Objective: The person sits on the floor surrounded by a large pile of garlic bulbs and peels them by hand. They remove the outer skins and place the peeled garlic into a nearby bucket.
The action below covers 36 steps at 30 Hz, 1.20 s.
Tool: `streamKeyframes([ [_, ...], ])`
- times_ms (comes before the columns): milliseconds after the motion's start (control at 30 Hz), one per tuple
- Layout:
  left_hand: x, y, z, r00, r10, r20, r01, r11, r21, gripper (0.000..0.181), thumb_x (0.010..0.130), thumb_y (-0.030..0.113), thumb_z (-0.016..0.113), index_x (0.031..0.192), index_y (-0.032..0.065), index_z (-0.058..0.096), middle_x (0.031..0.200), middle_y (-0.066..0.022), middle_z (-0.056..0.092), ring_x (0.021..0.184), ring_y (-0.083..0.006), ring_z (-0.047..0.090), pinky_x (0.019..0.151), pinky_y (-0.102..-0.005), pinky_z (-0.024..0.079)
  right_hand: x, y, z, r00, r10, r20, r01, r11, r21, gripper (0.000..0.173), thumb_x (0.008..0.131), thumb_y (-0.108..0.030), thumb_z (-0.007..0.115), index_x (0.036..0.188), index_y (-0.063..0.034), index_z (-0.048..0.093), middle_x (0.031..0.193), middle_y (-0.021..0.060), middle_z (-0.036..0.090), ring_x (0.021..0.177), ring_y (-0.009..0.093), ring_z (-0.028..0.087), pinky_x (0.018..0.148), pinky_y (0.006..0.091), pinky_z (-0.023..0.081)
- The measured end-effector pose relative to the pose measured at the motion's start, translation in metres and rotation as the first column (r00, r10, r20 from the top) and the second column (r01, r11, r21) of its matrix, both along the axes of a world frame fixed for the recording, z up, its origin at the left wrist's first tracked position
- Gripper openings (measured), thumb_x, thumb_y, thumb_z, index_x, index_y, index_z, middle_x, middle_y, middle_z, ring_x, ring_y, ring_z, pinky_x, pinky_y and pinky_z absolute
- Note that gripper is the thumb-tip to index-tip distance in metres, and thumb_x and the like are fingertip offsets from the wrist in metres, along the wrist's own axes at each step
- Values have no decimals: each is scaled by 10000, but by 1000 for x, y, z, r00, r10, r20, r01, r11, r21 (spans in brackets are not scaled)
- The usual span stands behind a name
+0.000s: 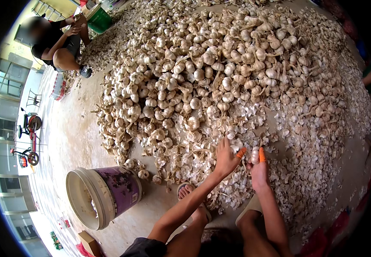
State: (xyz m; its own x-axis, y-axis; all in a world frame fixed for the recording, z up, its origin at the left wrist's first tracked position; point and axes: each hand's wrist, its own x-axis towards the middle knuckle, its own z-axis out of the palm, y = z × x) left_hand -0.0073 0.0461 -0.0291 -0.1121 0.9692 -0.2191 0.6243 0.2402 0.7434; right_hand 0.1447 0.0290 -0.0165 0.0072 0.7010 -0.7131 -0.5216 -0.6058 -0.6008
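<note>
My right hand grips a whitish garlic bulb between the fingers and a thumb wrapped in orange tape or a finger cover. Just left of it, my left hand, its thumb also covered in orange, is near some white peel; whether it pinches anything is unclear. Another bulb shows beyond its fingertips. Both hands are above a layer of loose garlic skins. Beyond them spreads a large heap of garlic bulbs with dry stalks.
A whitish bucket with a purple label stands at the lower left, some pale pieces inside. My sandalled foot is near the skins. A person sits at the upper left beside a green bucket. A cardboard box is at the bottom left.
</note>
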Motion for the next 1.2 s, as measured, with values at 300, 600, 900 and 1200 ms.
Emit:
streamKeyframes([
  [300, 12, -21, 39, 964, -228, 136, 210, 969, 132, 638, 969, 542, 515, 1229, -39, 559, 807, -284, 658, 765, -474, 654, 727, -500, 523, -24, -20, 15, 950, -13, -312, 19, 1000, 15, 481, 1052, -567, 418, 1204, -137, 572, 1151, -14, 593, 1065, 126, 559, 993, 334, 439],
  [600, 3, -44, 24, 970, -198, 138, 177, 973, 149, 330, 928, 244, 528, 1173, 62, 655, 839, -239, 693, 802, -430, 690, 726, -471, 543, -17, -45, 3, 942, 68, -329, -19, 989, 149, 400, 1087, -483, 388, 1216, -166, 595, 1113, -25, 640, 1004, 101, 578, 919, 325, 459],
  [900, -7, -66, 44, 836, 116, 537, -203, 973, 107, 483, 1070, 272, 484, 1490, 56, 384, 1327, -262, 621, 1081, -359, 688, 868, -398, 550, -34, -46, 44, 959, 141, -245, -91, 975, 205, 419, 1059, -538, 411, 1159, -170, 584, 979, -39, 618, 814, 96, 546, 640, 279, 386],
  [1200, 17, -62, 45, 956, -18, 293, 16, 1000, 9, 465, 958, 435, 612, 1287, 108, 659, 984, -274, 717, 936, -413, 718, 831, -456, 543, -44, -47, 10, 996, 0, -86, 2, 999, 33, 292, 1041, -423, 490, 1121, -165, 602, 998, -31, 621, 876, 88, 597, 764, 292, 498],
])
